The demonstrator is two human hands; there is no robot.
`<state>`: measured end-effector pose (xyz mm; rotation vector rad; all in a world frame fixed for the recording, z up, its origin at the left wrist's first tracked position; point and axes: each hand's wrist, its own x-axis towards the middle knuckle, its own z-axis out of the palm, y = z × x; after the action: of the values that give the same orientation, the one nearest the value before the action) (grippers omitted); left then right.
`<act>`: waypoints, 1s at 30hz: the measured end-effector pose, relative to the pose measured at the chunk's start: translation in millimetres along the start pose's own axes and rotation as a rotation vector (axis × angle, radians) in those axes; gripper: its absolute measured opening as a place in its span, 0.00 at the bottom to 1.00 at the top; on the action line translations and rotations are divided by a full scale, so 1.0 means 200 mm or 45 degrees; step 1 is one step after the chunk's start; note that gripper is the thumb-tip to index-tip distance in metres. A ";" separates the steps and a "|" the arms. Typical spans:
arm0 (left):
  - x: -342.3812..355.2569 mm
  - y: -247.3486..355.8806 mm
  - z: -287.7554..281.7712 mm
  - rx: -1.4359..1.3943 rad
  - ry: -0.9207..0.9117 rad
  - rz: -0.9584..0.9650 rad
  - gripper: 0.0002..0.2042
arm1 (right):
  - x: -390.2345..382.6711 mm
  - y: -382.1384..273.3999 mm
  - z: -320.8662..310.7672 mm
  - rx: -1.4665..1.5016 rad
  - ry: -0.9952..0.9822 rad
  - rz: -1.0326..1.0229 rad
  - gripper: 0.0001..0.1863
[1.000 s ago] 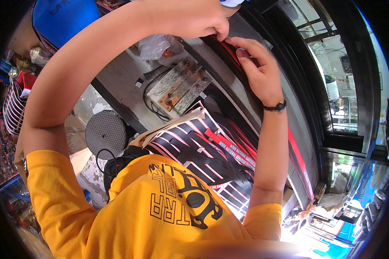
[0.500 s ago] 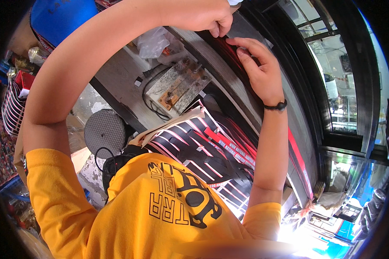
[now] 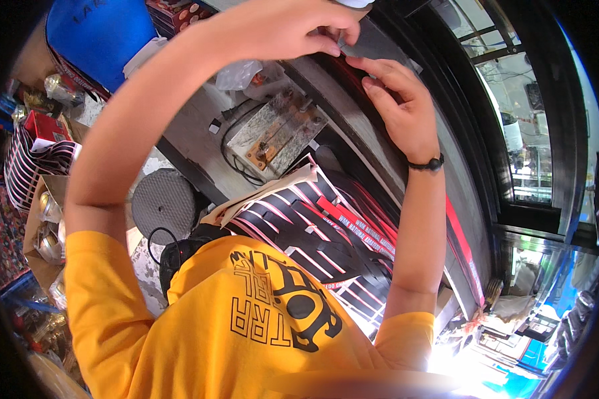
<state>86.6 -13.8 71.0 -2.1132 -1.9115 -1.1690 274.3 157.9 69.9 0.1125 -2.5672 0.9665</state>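
Note:
My left hand (image 3: 319,30) reaches across at the top, its thumb and fingers bent together in a pinch. What sits between those fingertips is too small to make out. Close beside it, my right hand (image 3: 406,106) is open over a dark red-and-black ribbon (image 3: 354,78), fingertips at the ribbon and thumb apart from the index finger. This ribbon lies along a long grey ledge (image 3: 373,143). More red and black printed ribbons (image 3: 366,226) hang over a black-and-white striped sheet in front of my body.
A worn metal box device (image 3: 273,136) with a dark cable stands on the grey bench, near a clear plastic bag (image 3: 239,74). A round black textured stool top (image 3: 163,203), a blue chair back (image 3: 100,40) and a cardboard box (image 3: 36,233) are left. Dark-framed glass (image 3: 512,113) runs along the right.
My left forearm and elbow have swung right, and the left fingers have loosened and shifted slightly at the ribbon's end. My right hand has hardly moved.

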 end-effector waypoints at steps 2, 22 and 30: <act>-0.06 -0.02 0.08 0.051 0.232 0.014 0.08 | 0.00 -0.01 -0.01 -0.006 -0.014 0.025 0.16; -0.13 -0.10 0.24 0.019 0.446 0.069 0.05 | -0.02 -0.06 0.00 -0.375 0.045 -0.004 0.09; -0.14 -0.11 0.25 -0.048 0.453 0.083 0.06 | 0.05 -0.17 -0.10 -0.483 -0.218 0.033 0.10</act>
<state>92.4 -5.6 11.1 -1.8144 -1.6628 -1.4597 278.7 146.2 108.3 0.0581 -2.8646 0.4799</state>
